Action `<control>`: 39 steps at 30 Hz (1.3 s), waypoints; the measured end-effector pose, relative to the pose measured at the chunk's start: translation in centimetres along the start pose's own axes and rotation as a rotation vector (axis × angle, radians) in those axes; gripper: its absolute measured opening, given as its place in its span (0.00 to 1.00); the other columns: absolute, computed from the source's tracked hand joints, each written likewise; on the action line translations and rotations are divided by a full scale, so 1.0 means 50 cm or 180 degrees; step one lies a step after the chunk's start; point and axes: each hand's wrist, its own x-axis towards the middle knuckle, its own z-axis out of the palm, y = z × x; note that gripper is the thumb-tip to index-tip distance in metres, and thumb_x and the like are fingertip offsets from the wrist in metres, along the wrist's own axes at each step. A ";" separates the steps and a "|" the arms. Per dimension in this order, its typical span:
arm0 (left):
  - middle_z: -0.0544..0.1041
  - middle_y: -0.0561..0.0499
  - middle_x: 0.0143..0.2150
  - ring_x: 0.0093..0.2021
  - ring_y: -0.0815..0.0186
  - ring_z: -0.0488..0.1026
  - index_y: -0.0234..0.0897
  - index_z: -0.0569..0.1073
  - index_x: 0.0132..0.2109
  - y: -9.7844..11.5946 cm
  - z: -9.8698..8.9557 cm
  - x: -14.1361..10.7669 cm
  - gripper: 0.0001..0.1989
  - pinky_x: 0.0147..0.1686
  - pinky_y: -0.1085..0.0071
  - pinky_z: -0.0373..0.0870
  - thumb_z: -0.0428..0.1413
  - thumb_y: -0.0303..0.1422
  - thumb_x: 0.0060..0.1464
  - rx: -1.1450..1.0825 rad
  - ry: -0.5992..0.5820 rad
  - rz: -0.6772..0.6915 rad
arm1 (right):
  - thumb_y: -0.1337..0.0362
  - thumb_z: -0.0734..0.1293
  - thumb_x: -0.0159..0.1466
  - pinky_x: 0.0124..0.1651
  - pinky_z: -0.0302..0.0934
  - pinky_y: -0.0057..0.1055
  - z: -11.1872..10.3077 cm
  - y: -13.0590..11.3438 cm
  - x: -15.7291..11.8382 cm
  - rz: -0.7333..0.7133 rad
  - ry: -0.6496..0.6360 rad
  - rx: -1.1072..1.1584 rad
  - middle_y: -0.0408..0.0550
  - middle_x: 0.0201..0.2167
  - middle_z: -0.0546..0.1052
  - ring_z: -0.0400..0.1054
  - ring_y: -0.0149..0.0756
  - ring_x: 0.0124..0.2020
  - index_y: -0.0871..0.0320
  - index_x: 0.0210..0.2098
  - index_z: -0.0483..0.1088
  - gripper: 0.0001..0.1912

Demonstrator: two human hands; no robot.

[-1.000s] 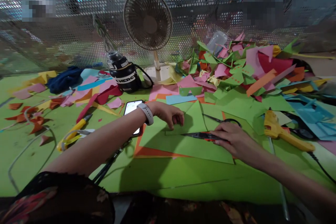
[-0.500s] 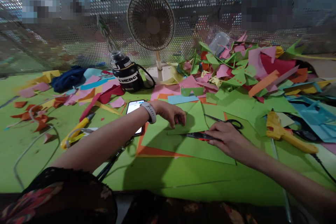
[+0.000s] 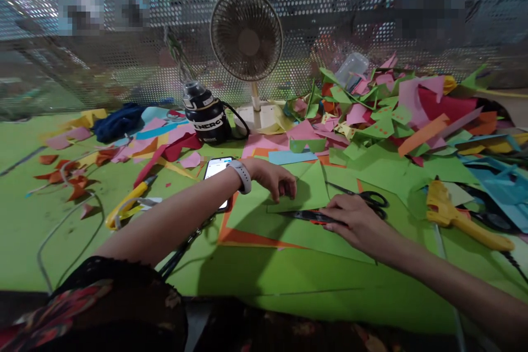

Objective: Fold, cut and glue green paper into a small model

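Note:
My right hand (image 3: 355,225) is closed around a black utility knife (image 3: 307,216) with orange-red accents, its blade pointing left. The knife lies low along the near edge of a folded-looking green paper piece (image 3: 311,184), over a larger green sheet (image 3: 259,224). My left hand (image 3: 277,180), with a pale watch on the wrist, is bent over the green paper. Its fingers are curved and apart, fingertips at or just above the surface; I cannot tell whether they press. Black-handled scissors (image 3: 373,199) lie just behind my right hand.
An orange sheet (image 3: 243,238) shows under the green ones. A phone (image 3: 217,168) lies by my left wrist. Yellow glue gun (image 3: 466,217) sits right, yellow-handled tool (image 3: 130,203) left. Behind stand a black bottle (image 3: 206,121), a fan (image 3: 247,36) and heaped paper scraps (image 3: 383,115).
The whole view has shifted, so things appear a little farther right. The utility knife has slid slightly left along the paper's near edge. My left hand stays at the same spot on the paper.

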 end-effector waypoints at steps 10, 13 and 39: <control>0.76 0.56 0.32 0.37 0.64 0.72 0.41 0.77 0.37 0.022 0.006 -0.006 0.17 0.36 0.70 0.71 0.63 0.24 0.34 0.0283 0.0170 -0.0025 | 0.67 0.66 0.65 0.45 0.59 0.38 0.011 -0.034 0.019 -0.0188 -0.0314 0.0228 0.52 0.39 0.75 0.67 0.42 0.42 0.56 0.46 0.77 0.11; 0.76 0.53 0.36 0.38 0.63 0.72 0.39 0.76 0.40 0.035 0.026 -0.026 0.17 0.38 0.70 0.70 0.61 0.24 0.38 0.0518 0.0435 -0.0038 | 0.67 0.67 0.65 0.46 0.61 0.38 -0.004 -0.032 0.001 -0.0274 -0.0327 0.0482 0.51 0.40 0.76 0.68 0.41 0.43 0.55 0.46 0.77 0.11; 0.72 0.46 0.50 0.54 0.53 0.67 0.40 0.73 0.48 0.016 0.145 -0.060 0.21 0.55 0.59 0.63 0.65 0.31 0.44 0.0818 0.2063 0.0153 | 0.60 0.76 0.55 0.45 0.61 0.38 -0.064 0.054 0.207 -0.0222 -0.0401 -0.0779 0.55 0.42 0.79 0.71 0.47 0.45 0.59 0.44 0.76 0.18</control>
